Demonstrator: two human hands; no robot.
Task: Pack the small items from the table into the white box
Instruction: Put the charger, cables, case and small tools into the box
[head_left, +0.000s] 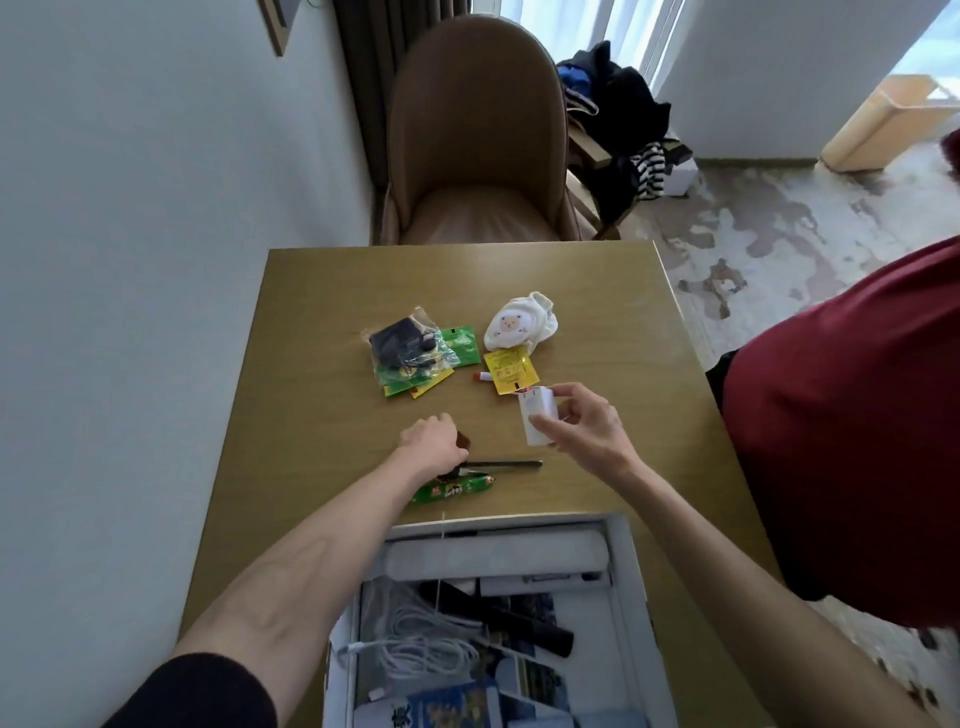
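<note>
My right hand (584, 423) holds a white plug adapter (537, 418) just above the wooden table (311, 291). My left hand (434, 444) is closed over a small dark brown item (464, 441) on the table. Beside it lie a black pen (506, 463) and a green snack packet (452, 488). Farther back sit a clear bag with a black object and green sachets (410, 353), a white sheep-print cloth (519, 327), a yellow sachet (509, 370) and a small red-capped tube (480, 376). The open white box (631, 571) at the near edge holds white cables, a black item and booklets.
A brown chair (478, 135) stands at the table's far end. A white wall runs along the left. A person in a dark red top (857, 415) stands at the table's right edge. Clothes are piled on a stand behind the chair.
</note>
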